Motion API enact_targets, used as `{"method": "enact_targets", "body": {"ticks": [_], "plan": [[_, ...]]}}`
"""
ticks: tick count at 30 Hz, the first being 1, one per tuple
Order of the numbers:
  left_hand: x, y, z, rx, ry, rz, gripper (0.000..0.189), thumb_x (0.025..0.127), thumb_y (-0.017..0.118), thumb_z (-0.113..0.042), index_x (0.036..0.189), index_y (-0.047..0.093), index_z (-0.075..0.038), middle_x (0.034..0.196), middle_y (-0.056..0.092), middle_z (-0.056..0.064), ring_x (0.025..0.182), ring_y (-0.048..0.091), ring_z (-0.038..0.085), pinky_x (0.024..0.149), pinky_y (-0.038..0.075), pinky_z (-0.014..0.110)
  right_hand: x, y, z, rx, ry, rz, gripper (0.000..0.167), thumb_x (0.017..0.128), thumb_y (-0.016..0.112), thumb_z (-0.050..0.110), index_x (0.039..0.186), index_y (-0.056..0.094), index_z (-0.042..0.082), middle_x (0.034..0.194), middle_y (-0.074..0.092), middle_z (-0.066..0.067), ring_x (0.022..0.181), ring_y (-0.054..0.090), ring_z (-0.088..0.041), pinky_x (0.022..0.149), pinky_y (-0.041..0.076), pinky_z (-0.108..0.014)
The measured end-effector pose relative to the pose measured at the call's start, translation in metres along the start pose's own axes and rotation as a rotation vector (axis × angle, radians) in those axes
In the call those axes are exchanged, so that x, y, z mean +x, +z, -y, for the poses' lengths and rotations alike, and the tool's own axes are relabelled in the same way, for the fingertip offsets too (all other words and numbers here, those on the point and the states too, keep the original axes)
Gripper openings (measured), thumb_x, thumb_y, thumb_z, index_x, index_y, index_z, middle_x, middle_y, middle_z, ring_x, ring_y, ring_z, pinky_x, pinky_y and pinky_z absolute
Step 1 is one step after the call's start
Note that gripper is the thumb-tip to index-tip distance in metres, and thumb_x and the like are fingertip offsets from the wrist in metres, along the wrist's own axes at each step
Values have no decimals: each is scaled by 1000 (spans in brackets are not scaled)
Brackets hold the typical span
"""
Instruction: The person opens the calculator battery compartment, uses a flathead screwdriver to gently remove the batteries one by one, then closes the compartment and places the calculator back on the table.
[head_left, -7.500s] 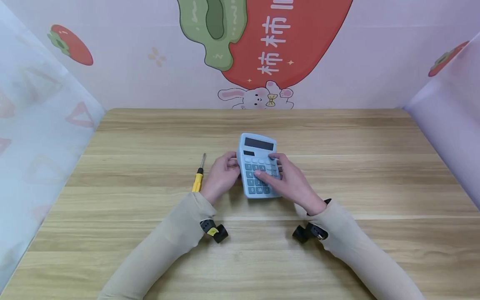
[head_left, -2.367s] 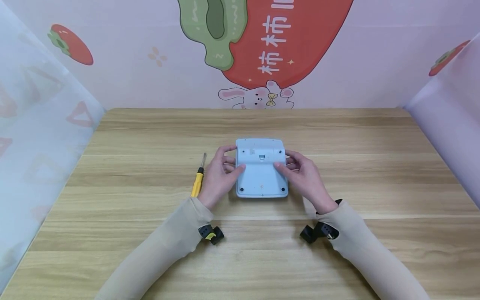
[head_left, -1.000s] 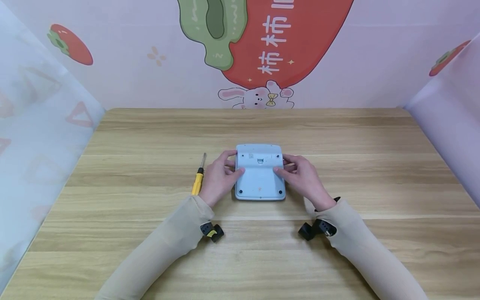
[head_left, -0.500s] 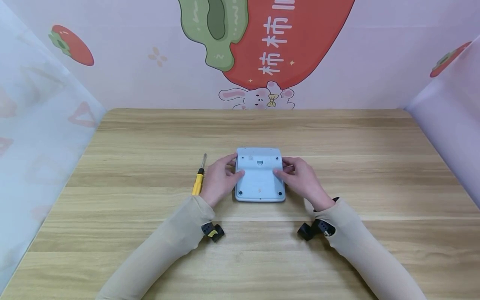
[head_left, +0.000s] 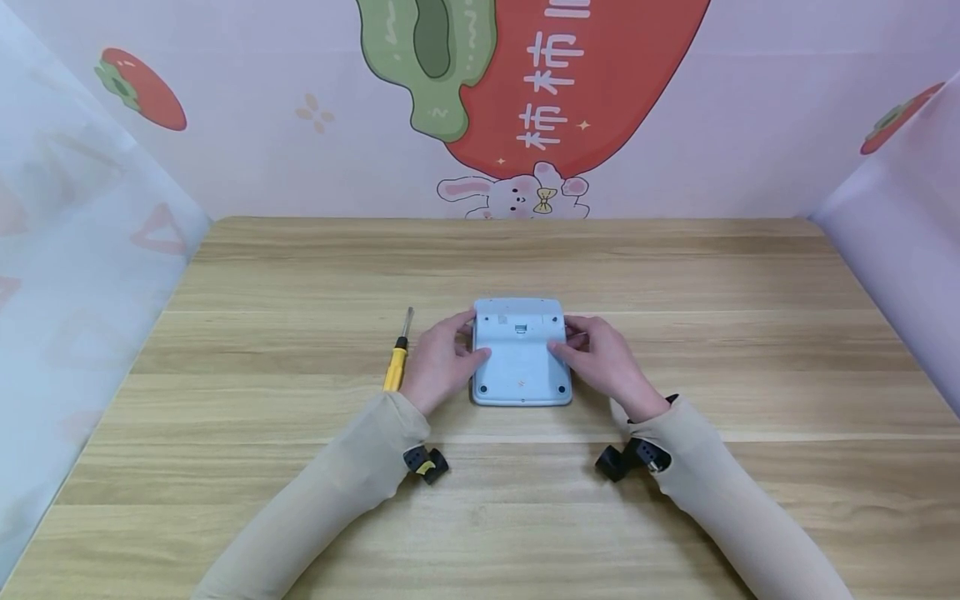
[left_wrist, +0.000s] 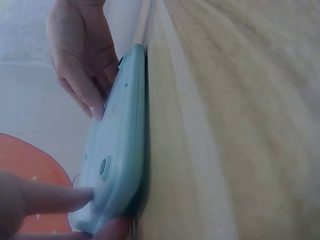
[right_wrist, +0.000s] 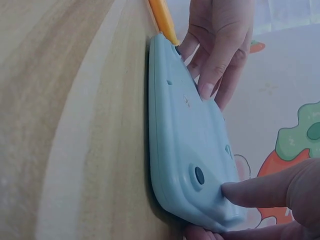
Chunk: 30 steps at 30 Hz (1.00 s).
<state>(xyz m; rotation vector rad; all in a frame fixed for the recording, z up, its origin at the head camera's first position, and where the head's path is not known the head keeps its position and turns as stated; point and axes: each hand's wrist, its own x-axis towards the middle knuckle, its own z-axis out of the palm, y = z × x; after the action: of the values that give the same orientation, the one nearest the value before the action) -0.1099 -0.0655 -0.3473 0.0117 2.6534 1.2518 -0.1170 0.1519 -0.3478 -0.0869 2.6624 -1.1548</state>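
A light blue calculator (head_left: 522, 367) lies back side up at the middle of the table, its keys and screen hidden underneath. My left hand (head_left: 442, 358) grips its left side, thumb on the back and fingers at the edge. On the opposite side my right hand (head_left: 606, 358) holds it the same way. Both wrist views show the calculator (left_wrist: 117, 135) low against the wood, a thumb on its back and fingertips at its edge. Dark round feet and a small latch show on the back.
A screwdriver (head_left: 395, 367) with a yellow handle lies just left of my left hand, its tip pointing to the far side. The wooden table (head_left: 712, 275) ends at a printed backdrop (head_left: 255, 167) behind and light cloth on both sides.
Earlier the calculator was face up and tilted in my hands. It was turned over, back side up, then came slightly nearer and lower onto the table. The screwdriver stayed put.
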Motion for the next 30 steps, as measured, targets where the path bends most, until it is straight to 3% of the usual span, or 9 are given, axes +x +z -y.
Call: {"method": "enact_targets", "body": {"ticks": [30], "plan": [[2,-2,-2,15,-19,27,60,90,67,-18,144,43,-10,125,60,10,98,61,22,79,51,32,2,-1,-4,-9,-25,17,50,95,59,15,136,45,-10,118,56,-24,100,59,-31,83,50,-39]]}}
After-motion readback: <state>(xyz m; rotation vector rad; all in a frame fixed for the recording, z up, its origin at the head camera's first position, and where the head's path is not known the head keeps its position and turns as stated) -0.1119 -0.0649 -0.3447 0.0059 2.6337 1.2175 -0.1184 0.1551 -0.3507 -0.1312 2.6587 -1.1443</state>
